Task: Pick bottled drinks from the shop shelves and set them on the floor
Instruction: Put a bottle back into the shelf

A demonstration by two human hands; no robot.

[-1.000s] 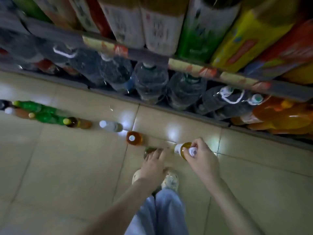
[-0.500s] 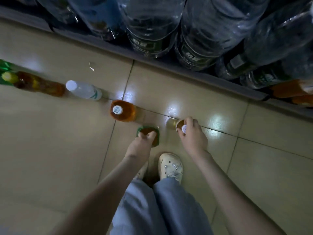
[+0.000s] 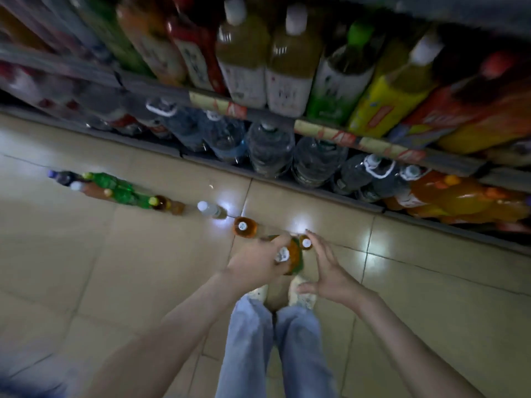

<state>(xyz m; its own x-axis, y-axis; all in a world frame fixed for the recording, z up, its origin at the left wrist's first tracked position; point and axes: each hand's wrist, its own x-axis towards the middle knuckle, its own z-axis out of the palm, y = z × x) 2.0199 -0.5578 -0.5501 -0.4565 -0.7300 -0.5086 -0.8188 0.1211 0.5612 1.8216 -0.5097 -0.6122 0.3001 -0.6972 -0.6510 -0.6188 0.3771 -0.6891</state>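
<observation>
**Left-hand grip on a bottle at the floor.** My left hand [image 3: 258, 261] is curled round the neck of a green-labelled bottle [image 3: 296, 255], fingers wrapped just under its white cap [image 3: 283, 254]. My knuckles hide the base, so I cannot tell whether it rests on the floor [image 3: 143, 268]. My right hand [image 3: 329, 272] is spread with straight fingers and holds nothing. Its fingertips sit just beside the cap of a smaller bottle [image 3: 306, 242], which stands on the tile apart from my palm.

To do this step well, I judge that the green-labelled bottle should go straight down and upright until I feel the base sit flat. Only then should my fingers loosen. They should lift clear upward, so as not to knock the smaller bottle close on its right.

The green-labelled bottle lies directly under my left palm, just ahead of my shoes [image 3: 301, 293]. It sits between the smaller bottle and an amber bottle [image 3: 244, 227]. Past that, a row of bottles [image 3: 123, 192] runs leftward across the floor. The shelves [image 3: 359, 139] behind hold water jugs [image 3: 270, 150] below and tall drinks above.
</observation>
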